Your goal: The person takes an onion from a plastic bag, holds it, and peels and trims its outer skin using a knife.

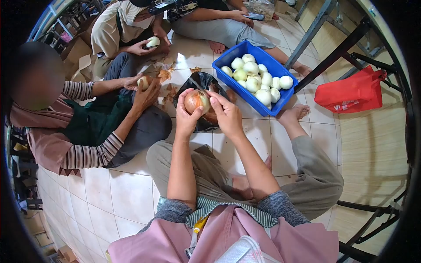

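My left hand (189, 115) is closed around an onion (195, 102). Brown skin covers most of this onion, and a paler patch shows on its right side. My right hand (226, 115) is pinched at the onion's upper right, thumb and forefinger together. A thin greyish strip shows by those fingertips, too small to tell whether it is a blade or a piece of skin. Below both hands stands an open black plastic bag (205, 126) with brown onion skins in it. To the right, a blue crate (277, 65) holds several peeled white onions (251, 68).
At the left, a seated person in striped sleeves holds an onion (144, 82). Another beyond holds a pale onion (152, 42); a third sits behind the crate. Loose skins (165, 73) lie on the tiled floor (131, 190). A red bag (351, 93) hangs by metal table legs (335, 55).
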`<state>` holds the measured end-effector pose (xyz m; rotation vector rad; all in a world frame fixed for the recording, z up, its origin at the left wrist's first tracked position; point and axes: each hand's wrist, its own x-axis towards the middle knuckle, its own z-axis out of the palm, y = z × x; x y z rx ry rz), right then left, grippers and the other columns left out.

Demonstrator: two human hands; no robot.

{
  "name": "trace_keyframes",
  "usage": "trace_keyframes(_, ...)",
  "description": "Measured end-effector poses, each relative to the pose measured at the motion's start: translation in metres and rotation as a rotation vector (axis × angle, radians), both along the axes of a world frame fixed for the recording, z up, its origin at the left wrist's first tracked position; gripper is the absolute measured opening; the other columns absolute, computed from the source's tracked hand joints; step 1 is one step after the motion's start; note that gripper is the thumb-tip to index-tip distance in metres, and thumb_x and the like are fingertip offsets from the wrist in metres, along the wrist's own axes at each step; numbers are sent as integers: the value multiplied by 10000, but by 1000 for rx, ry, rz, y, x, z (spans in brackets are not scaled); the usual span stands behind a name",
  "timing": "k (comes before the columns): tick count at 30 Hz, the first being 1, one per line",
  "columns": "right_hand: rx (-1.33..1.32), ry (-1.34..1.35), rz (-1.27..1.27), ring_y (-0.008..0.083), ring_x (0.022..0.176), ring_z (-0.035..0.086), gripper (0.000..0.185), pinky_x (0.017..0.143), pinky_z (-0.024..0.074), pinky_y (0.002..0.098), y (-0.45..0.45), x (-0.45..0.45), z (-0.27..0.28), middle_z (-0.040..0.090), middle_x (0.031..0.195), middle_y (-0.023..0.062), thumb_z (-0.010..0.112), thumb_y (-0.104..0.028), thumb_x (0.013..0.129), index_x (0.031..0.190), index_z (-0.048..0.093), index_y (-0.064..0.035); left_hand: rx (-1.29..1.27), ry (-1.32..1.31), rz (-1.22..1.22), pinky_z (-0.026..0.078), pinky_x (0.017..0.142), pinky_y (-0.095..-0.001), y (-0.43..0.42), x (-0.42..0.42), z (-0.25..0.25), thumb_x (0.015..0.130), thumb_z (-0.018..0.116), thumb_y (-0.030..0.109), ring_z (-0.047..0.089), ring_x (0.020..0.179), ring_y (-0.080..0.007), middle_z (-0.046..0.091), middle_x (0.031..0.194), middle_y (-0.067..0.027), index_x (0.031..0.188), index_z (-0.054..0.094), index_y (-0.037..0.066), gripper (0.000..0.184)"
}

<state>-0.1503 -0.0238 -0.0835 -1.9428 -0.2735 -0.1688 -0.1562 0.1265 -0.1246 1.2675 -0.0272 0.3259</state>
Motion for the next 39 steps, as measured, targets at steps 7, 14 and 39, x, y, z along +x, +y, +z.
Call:
trace_keyframes(7,165,150,18,195,921,708,380,816,527,329,4,16,-14,747,1046,81,537,-399,1011,1253,678,-143,56,23,53,488,966,-315,-1,4,5,749,721,79,578,1108,-182,563,1213,-104,1320,460,12,632)
trace_keyframes(14,361,433,256,159,823,678,375,775,521,321,1,22,-14,744,1021,35,545,-345,1015,1282,647,-102,150,-15,184,495,960,-324,-5,2,7,728,730,76,588,1100,-204,569,1220,-123,1306,449,16,646)
trace_keyframes(39,272,238,-168,212,994,677,364,897,491,336,-12,63,-41,739,1062,108,552,-328,1008,1213,683,-57,-525,168,56,549,950,-496,-8,12,-6,883,624,514,622,1159,-348,629,1200,-204,1241,541,19,617)
